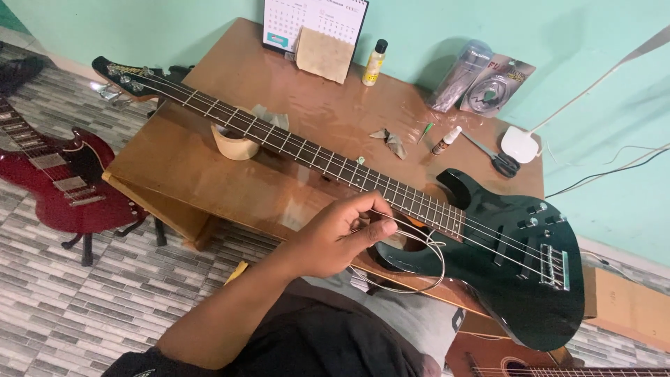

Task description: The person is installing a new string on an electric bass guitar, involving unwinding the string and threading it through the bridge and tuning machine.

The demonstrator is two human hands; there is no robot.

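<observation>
my left hand (345,234) is closest to me, fingers pinched shut on a loose bass string (419,262) that curls in a wide loop below my knuckles. my right hand is out of sight, so i can't say what it is doing. the string hangs over the lower edge of the dark green bass guitar (516,265), which lies flat across the wooden table (209,174) with its body at my right and its neck (279,139) running up and left toward the headstock (122,73).

to do this well, i judge i should keep the pinch light but firm and let the coil stay round, since a sharp bend would kink the winding. i'd keep the loose end away from the glossy body so it doesn't scratch.

farther out, a roll of tape (234,143) sits under the neck as a rest. beyond it lie scissors (495,159), a small bottle (375,63) and a desk calendar (314,24) against the wall. a red guitar (63,181) stands on the floor at left.
</observation>
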